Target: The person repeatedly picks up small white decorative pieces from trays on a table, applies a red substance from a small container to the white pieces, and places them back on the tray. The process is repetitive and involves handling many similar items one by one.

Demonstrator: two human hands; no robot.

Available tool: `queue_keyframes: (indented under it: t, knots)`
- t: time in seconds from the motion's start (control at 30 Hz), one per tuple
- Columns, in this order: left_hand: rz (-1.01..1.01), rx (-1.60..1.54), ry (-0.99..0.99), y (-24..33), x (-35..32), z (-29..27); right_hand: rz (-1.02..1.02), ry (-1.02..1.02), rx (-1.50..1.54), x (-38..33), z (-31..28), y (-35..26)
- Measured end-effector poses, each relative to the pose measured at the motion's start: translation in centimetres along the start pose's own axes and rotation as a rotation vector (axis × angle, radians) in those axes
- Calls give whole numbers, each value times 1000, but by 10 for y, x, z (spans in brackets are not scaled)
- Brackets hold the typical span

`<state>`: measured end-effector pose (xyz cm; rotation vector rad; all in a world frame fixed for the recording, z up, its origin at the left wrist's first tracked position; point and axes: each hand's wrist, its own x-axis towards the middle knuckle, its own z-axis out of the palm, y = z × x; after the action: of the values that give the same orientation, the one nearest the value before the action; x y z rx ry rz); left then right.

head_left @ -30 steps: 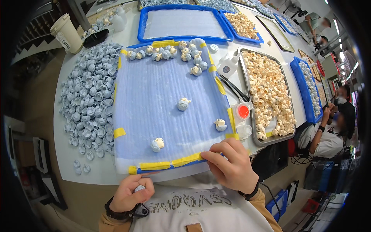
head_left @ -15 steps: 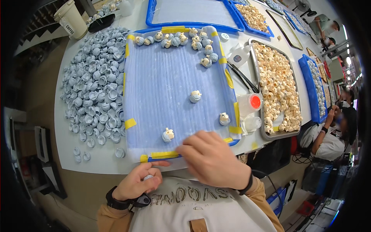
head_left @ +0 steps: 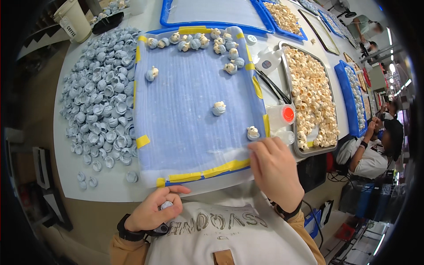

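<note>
My left hand [head_left: 154, 210], close to my body, is curled around a small pale-blue rounded piece [head_left: 166, 205], its index finger extended along the tray's near edge. My right hand [head_left: 276, 170] is at the front right corner of the paper-lined blue tray [head_left: 176, 119], fingers bent. Its fingertips, partly hidden and slightly blurred, are beside a small figure head [head_left: 253, 133] of cream and blue; whether they touch it cannot be told. Another such head [head_left: 219, 108] stands mid-tray, one [head_left: 151, 73] at the upper left, and several line the far edge.
Left of the tray lies a large heap of pale-blue hollow shells [head_left: 101, 97]. To the right are a metal tray [head_left: 300, 153] of cream pieces, black tweezers [head_left: 276, 88], a white squeeze bottle [head_left: 268, 62] and a red-capped container [head_left: 282, 115]. A co-worker [head_left: 366, 150] sits at far right.
My right hand has moved right, from the tray's front middle to its right corner. The head at the front is gone from there; one now stands at upper left. The view has shifted slightly.
</note>
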<state>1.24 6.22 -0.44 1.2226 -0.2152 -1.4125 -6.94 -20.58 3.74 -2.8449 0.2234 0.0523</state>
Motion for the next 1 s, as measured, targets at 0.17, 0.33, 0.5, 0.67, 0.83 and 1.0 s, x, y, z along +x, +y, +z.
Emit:
queue_keyframes:
  t: [0.17, 0.33, 0.5, 0.67, 0.83, 1.0]
  knots:
    - [27, 35, 5, 0, -1, -1, -158, 289, 50, 20, 12, -8]
    - [0, 163, -32, -1, -1, -2, -249, 309, 181, 2, -8, 2]
    - [182, 349, -198, 20, -16, -6, 397, 606, 179, -43, -45, 72]
    - [490, -210, 260, 17, -9, 24, 526, 190, -103, -50, -32, 161]
    - [333, -218, 94, 27, 13, 26, 532, 261, -27, -36, -15, 169]
    - [413, -310, 259, 27, 29, 29, 409, 333, -30, -39, -15, 166]
